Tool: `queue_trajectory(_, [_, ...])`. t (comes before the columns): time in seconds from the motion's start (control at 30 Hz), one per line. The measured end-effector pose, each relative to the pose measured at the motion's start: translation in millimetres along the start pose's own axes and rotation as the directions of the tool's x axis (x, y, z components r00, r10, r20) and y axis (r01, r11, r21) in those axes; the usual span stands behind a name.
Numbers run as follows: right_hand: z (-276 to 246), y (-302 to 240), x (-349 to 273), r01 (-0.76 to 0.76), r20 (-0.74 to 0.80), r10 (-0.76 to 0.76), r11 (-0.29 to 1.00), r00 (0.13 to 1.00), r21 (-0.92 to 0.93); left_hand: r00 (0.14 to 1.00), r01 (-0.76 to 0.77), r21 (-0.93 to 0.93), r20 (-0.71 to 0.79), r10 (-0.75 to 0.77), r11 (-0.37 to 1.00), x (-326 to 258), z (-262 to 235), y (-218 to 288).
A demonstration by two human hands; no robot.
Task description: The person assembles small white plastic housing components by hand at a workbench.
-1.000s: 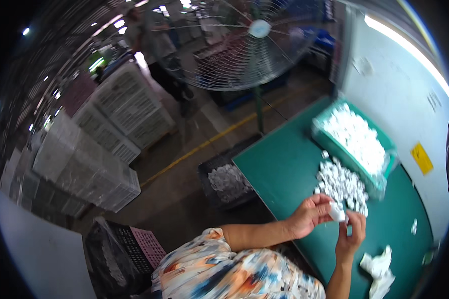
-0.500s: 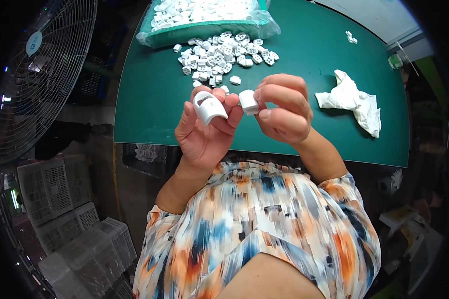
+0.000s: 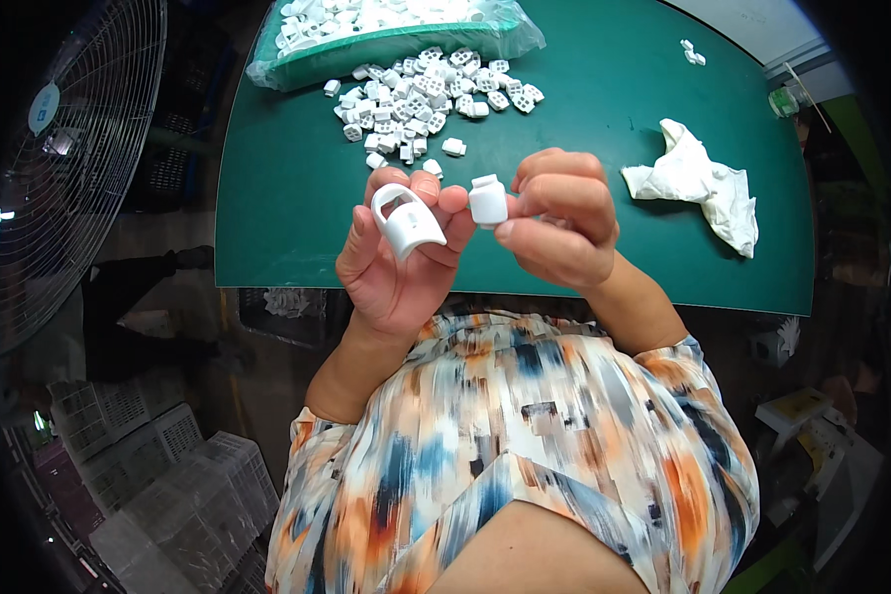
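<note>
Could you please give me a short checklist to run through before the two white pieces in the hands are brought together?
1. Left hand grips the white arched shell firmly: ok.
2. Right hand pinches the small white plug at the fingertips: ok.
3. The two pieces are close but apart: ok.
4. Plug lined up with the shell's opening: cannot tell.
5. More loose white parts lie in a heap on the green mat: ok.
6. White cloth lies away from the hands: ok.
</note>
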State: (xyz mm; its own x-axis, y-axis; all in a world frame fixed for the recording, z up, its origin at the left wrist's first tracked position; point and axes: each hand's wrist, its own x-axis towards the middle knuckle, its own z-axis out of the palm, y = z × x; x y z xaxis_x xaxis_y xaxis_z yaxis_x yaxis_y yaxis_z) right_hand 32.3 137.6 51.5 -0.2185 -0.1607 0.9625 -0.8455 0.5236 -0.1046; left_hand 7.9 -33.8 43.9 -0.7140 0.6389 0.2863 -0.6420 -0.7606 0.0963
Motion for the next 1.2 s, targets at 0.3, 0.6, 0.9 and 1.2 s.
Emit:
queue_trajectory(0.3, [2.7,-18.3,-6.6,-0.57,0.032,0.733,0.499,0.679,0.653,0.892,-0.071,0.365,-0.393,0.223,0.928,9.0,1.1,3.2])
queue_trajectory(0.6, [0.6,-9.6,-3.9,-0.673,0.117,0.678,0.665,0.726,0.324,0.921,-0.015,0.644,-0.289,0.261,0.765,18.7,8.1,-9.2])
queue_trajectory(0.9, [-4.8,-7.1,5.0,-0.696,0.044,0.706,0.684,0.707,0.219,0.935,-0.104,0.836,-0.103,0.34,0.539,20.6,7.2,-12.9])
queue_trajectory(1.2, [-9.5,-3.5,7.1,-0.629,0.107,0.622,0.748,0.775,0.211,0.779,-0.377,0.81,0.539,0.319,-0.448,20.6,2.4,-6.6])
